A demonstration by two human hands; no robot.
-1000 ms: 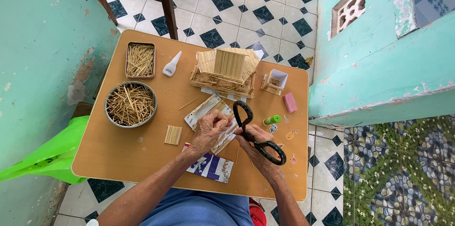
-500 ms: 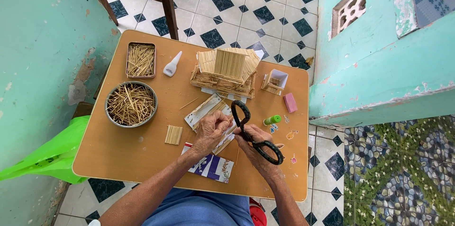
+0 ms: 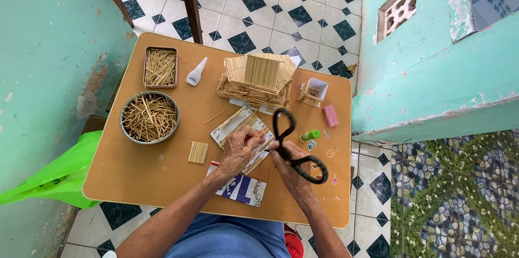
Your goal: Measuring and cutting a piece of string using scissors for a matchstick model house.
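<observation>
Right hand: I'm seeing the right hand [image 3: 289,166] gripping black-handled scissors [image 3: 294,144], fingers wrapped through the loop handles, one loop sticking up toward the model, the other down near the wrist.
Left hand: the left hand [image 3: 240,147] is pinching a thin flat piece of pale stick material [image 3: 263,146], fingers closed narrow on it, right beside the scissors' blades.
Blades: hidden between the two hands, I can't tell if they're parted.
Work spot: both hands are hovering over the middle of the orange-brown wooden counter [image 3: 135,177], above a white printed card with sticks on it [image 3: 232,123].
Near: a small glued panel of sticks [image 3: 198,152] is lying just left of the left hand; a blue and white printed packet [image 3: 244,189] is sitting under the forearms.
Stock: a round metal bowl full of thin sticks [image 3: 150,117] and a rectangular tin of sticks [image 3: 160,67] are sitting at the counter's left side.
Glue: a white glue bottle [image 3: 196,72] is lying beside the tin.
Model: a stick-built miniature house [image 3: 257,80] is standing at the far edge.
Misc: a green tube [image 3: 310,136] and a pink block [image 3: 330,116] are lying right of the scissors.
</observation>
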